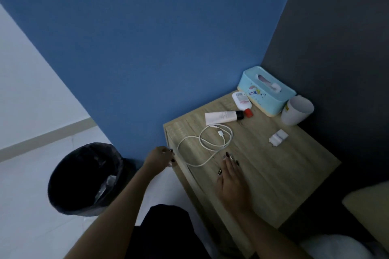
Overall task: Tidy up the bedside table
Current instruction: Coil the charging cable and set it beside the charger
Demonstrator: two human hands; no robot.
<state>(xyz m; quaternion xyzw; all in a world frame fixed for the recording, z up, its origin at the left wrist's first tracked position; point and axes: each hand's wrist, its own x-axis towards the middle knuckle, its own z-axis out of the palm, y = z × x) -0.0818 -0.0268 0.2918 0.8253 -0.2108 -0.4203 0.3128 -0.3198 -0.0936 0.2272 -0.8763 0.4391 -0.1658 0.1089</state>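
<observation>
— On top of the bedside table, what have you got left to deal with?

— Quite a bit. A white charging cable lies in loose loops near the front left corner. Behind it a white tube and a small white bottle with a red cap lie on their sides, touching at the cap ends. A light blue tissue box sits in the back corner, a white cup tilts beside it, and a crumpled bit of white paper lies apart on the right.

— And your hands?

— My right hand is flat on the wood, fingers spread and holding nothing, its fingertips just beside the cable's near loop. My left hand is curled at the table's left edge; whether it pinches anything there, I cannot tell.

— So which step is this?

— The start of the cable, I'd judge. Nothing looks sorted yet.

— What does the next move need?

— Sliding my right hand forward to gather the loops, then coiling them neatly without dragging the plug into the tube. The paper should probably go in the black bin on the floor to my left.
</observation>
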